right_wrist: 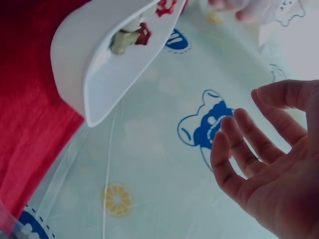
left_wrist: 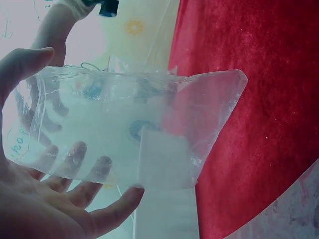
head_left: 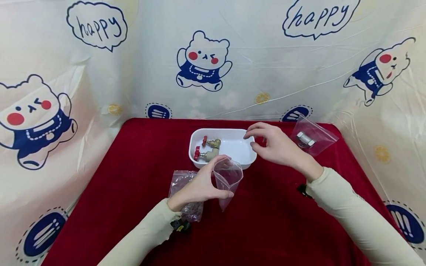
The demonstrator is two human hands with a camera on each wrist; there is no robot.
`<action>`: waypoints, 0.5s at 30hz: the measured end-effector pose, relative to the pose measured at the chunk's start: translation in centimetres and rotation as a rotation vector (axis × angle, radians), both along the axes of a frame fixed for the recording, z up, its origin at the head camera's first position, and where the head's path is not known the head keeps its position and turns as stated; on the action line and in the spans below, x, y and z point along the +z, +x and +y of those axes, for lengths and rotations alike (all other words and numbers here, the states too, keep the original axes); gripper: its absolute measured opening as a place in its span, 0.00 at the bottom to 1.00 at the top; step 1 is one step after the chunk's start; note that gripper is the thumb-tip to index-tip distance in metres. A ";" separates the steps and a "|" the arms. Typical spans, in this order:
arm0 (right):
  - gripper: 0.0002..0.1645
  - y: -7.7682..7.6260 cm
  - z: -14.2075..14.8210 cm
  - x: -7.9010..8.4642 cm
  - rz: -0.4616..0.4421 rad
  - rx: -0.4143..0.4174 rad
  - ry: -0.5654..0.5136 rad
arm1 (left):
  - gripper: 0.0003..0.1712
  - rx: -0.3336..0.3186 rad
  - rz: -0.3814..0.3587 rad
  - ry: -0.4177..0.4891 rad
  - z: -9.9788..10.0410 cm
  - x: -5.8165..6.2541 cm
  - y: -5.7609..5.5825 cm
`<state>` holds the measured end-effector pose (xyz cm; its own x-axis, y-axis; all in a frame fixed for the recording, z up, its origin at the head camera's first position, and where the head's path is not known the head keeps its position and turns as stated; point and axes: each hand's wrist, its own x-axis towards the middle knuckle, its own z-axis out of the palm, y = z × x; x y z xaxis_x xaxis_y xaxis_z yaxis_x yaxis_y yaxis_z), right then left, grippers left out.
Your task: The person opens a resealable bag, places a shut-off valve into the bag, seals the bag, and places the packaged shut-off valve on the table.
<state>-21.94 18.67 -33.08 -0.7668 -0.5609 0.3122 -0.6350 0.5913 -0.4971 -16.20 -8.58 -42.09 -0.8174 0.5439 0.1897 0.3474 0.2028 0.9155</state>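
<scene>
My left hand [head_left: 201, 187] holds a clear zip bag [head_left: 227, 179] between thumb and fingers, its mouth spread wide and facing up. Through its film in the left wrist view nothing shows inside the bag [left_wrist: 194, 119]. Over the right end of a white plastic tray [head_left: 235, 147] hovers my right hand [head_left: 275, 146], with loosely bent fingers and nothing in them. Two valves lie at the tray's left end: a brass angle valve [head_left: 213, 143] and a paler one [head_left: 210, 154], each with a red handwheel. The right wrist view also shows the bare palm [right_wrist: 284, 184].
A zip bag [head_left: 317, 137] holding a silvery metal fitting [head_left: 305, 140] lies at the table's back right. Partly under my left forearm are more clear bags [head_left: 179, 180]. A dark red cloth [head_left: 266, 229] covers the table, and a printed curtain [head_left: 246, 74] hangs behind it.
</scene>
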 end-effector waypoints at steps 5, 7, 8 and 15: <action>0.12 -2.1 -0.7 0.1 -0.006 -0.043 0.084 | 0.55 -0.001 -0.008 -0.002 0.0 -0.2 0.0; 0.13 -3.0 -1.2 -0.1 -0.014 -0.041 0.111 | 0.55 -0.004 -0.012 -0.005 -0.1 -0.3 0.1; 0.14 -3.4 -1.5 -0.1 -0.019 -0.039 0.119 | 0.55 -0.007 -0.014 -0.005 -0.1 -0.3 0.1; 0.14 -6.6 -3.1 -0.1 -0.060 -0.019 0.161 | 0.55 -0.028 -0.008 -0.005 -0.1 -0.2 0.1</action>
